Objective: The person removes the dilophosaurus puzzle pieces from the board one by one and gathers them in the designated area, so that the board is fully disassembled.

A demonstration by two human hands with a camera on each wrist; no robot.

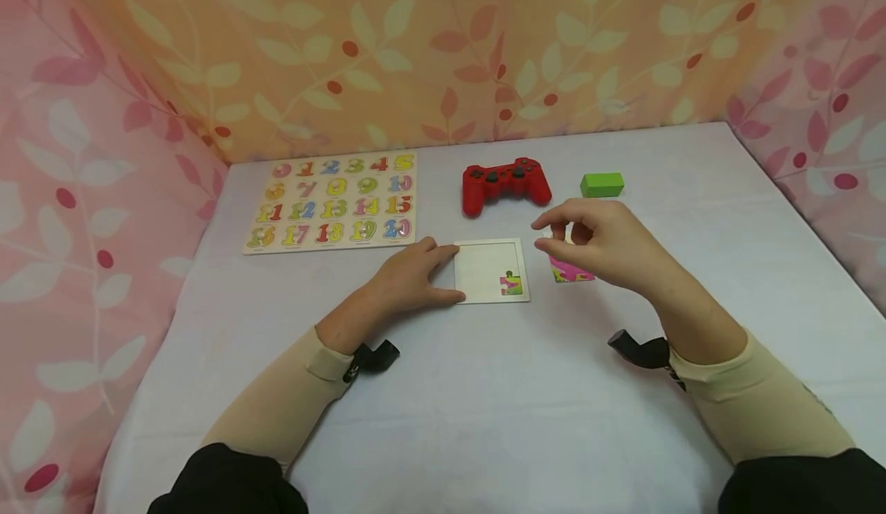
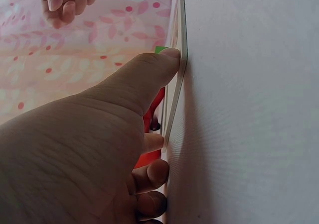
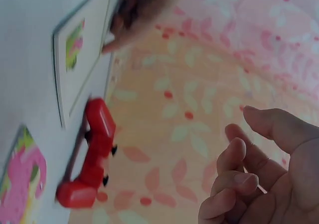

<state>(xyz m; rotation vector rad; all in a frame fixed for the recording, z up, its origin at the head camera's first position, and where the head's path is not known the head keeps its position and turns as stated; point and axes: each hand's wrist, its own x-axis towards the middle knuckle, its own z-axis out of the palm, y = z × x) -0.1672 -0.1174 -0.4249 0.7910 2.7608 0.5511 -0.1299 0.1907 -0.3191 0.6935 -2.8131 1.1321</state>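
Observation:
My left hand (image 1: 413, 274) holds a small white puzzle tray (image 1: 481, 269) at its left side, thumb by the near corner and index finger by the far one. In the left wrist view the thumb (image 2: 149, 77) presses on the tray's edge. One green and pink puzzle piece (image 1: 511, 284) lies in the tray's near right corner. Raised to the right of the tray, my right hand (image 1: 605, 245) has a gap between thumb and fingers, with nothing in it. Below that hand lies a pink and green picture piece (image 3: 24, 179), partly hidden by it in the head view.
A number puzzle board (image 1: 335, 202) lies at the back left. A red game controller (image 1: 507, 185) sits behind the tray, and a green block (image 1: 602, 185) stands at its right. Patterned cloth (image 1: 443, 52) walls rise behind and beside the white table (image 1: 484, 406).

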